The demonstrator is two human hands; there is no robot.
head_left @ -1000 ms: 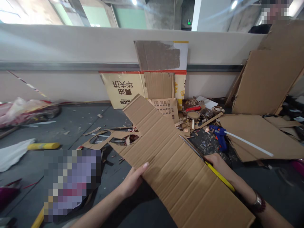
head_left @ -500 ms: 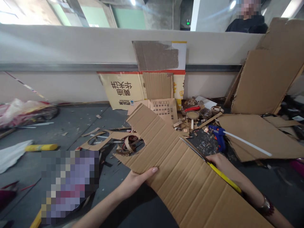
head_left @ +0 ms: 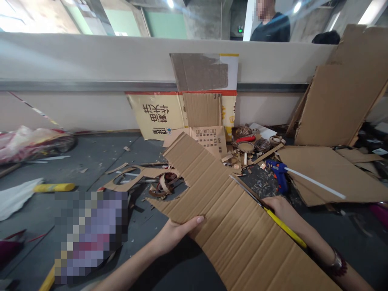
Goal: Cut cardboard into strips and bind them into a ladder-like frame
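Note:
A long piece of corrugated cardboard (head_left: 233, 218) slants across the middle, with a rounded notch cut in its left edge. My left hand (head_left: 178, 232) grips that edge below the notch, thumb on top and fingers hidden underneath. At the right edge, my right hand (head_left: 280, 208) is closed on yellow-handled scissors (head_left: 283, 226). One scissor blade lies over the cardboard's upper face, its tip pointing up and left; the other blade is hidden. The fingers of my right hand are partly covered by the handle and the cardboard.
A blue glue gun (head_left: 279, 176) with a long white stick lies right of the cardboard. Behind are cardboard scraps (head_left: 233, 157) and a red-handled tool (head_left: 246, 139). Large cardboard sheets (head_left: 339, 105) lean at right. A yellow-handled tool (head_left: 54, 187) lies left. Someone (head_left: 271, 26) stands beyond the partition.
The cardboard and my left hand have shifted slightly to the right. My right hand and the scissors stay nearly in place. The person behind the partition has moved left.

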